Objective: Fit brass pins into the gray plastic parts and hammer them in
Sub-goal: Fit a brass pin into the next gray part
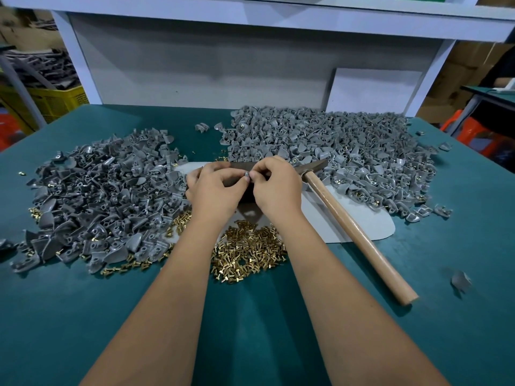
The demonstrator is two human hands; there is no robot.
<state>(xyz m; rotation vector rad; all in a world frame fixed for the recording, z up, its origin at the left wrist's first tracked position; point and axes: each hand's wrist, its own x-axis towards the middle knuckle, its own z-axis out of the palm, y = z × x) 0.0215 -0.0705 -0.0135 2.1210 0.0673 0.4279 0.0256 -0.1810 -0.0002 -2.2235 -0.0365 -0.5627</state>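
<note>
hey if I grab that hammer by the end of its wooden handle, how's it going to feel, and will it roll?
The hammer will probably feel head-heavy: its dark metal head sits far from the handle's end. The handle looks stiff, smooth, bare wood, so it may slip somewhat. Rolling seems unlikely, since the angular head should stop the round handle on the green table.

White shelf frame, yellow crate — cardboard boxes

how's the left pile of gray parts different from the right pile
The left pile is smaller and more loosely spread than the right pile. The left pile has loose brass pins scattered along its near edge; the right pile shows brass mixed in among its parts. The hammer lies against the right pile, not the left. Both sit on the green table.
</note>
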